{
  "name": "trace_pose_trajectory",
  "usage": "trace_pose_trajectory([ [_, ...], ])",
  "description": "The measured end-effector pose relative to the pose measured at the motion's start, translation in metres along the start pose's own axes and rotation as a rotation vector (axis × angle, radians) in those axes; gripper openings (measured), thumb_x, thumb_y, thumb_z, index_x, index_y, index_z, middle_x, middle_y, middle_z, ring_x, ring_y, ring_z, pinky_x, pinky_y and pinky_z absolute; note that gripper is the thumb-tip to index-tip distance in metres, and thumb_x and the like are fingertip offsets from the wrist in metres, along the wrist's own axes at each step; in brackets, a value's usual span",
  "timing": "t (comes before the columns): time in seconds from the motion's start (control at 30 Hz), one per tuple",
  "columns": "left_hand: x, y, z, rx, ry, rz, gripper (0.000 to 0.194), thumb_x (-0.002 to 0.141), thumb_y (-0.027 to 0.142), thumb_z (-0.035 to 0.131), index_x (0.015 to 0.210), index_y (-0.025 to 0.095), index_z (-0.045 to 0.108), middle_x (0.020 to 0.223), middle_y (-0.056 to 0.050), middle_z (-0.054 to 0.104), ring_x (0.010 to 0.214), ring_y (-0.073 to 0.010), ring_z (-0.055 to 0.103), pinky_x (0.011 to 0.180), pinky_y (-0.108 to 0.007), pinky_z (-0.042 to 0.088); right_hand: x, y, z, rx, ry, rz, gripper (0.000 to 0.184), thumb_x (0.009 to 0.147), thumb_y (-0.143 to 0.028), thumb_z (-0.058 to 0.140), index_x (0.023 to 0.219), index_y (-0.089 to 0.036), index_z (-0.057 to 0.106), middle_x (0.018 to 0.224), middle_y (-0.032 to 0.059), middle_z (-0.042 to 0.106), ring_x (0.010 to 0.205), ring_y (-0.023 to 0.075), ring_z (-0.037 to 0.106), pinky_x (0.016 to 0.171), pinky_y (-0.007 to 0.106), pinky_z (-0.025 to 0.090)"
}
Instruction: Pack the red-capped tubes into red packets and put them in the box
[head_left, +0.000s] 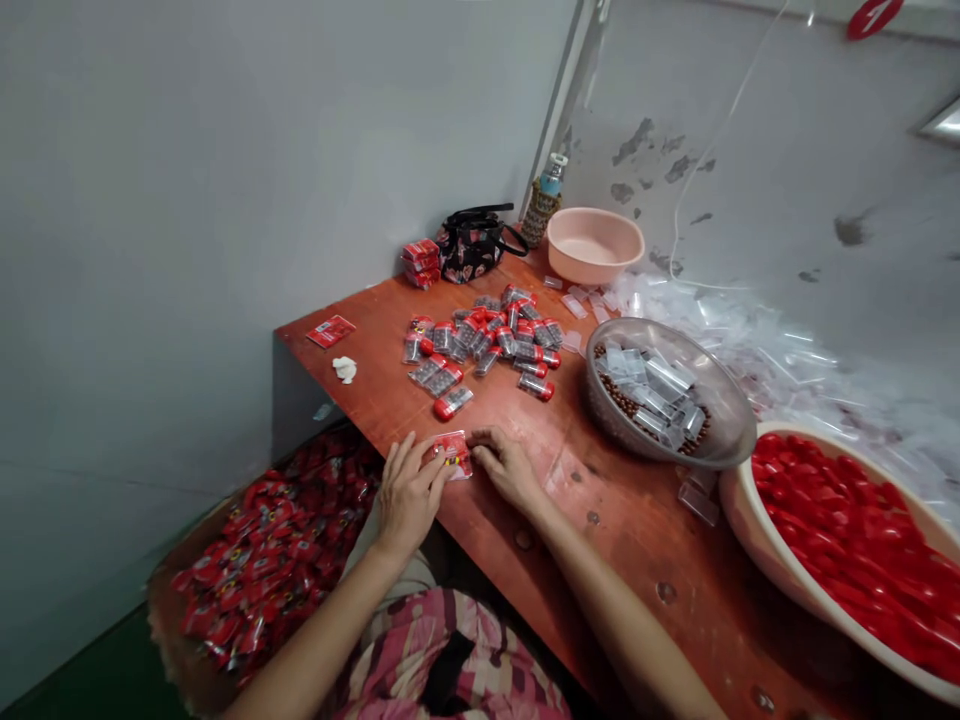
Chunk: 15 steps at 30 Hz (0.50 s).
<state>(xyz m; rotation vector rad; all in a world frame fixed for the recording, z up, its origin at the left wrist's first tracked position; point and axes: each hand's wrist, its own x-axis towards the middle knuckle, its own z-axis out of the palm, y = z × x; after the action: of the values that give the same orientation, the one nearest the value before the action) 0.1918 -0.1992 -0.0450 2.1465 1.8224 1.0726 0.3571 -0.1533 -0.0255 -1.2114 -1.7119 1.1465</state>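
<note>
red card (pixel 454 462) between left hand (pixel 407 488), fingers over it, and right hand (pixel 510 467), fingertips alongside; grips: cannot tell

The packet (pixel 457 451) is red, the bag (pixel 468 253) black floral.

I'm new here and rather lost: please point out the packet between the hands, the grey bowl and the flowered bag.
Red packet (pixel 456 453): head view, its printed face.
Grey bowl (pixel 724 400): head view, its inner wall.
Flowered bag (pixel 469 252): head view, its front side.
</note>
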Motion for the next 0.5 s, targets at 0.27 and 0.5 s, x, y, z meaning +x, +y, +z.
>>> trace_pose_trajectory([
  [0.27, 0.0, 0.004, 0.0, -0.151, 0.089, -0.021, 0.022, 0.079, 0.023, 0.053, 0.096, 0.026, 0.067, 0.113, -0.007, 0.061, 0.119, -0.0268, 0.041, 0.101, -0.051, 0.023, -0.018, -0.019, 0.006, 0.167, 0.151, 0.099, 0.022, 0.078, -0.028, 0.056, 0.099, -0.021, 0.055, 0.092, 0.0034, 0.062, 0.083, 0.0167, 0.059, 0.075, 0.029, 0.047],
  [0.5, 0.008, 0.018, -0.026, -0.738, 0.021, -0.446, 0.041, 0.067, 0.032, 0.066, 0.107, 0.024, 0.062, 0.11, -0.008, 0.063, 0.103, -0.0259, 0.055, 0.09, -0.037, 0.041, -0.004, -0.03, 0.016, 0.497, 0.13, 0.184, 0.03, 0.072, -0.029, 0.063, 0.097, -0.018, 0.051, 0.061, -0.005, 0.056, 0.053, 0.0102, 0.053, 0.053, 0.021, 0.043],
])
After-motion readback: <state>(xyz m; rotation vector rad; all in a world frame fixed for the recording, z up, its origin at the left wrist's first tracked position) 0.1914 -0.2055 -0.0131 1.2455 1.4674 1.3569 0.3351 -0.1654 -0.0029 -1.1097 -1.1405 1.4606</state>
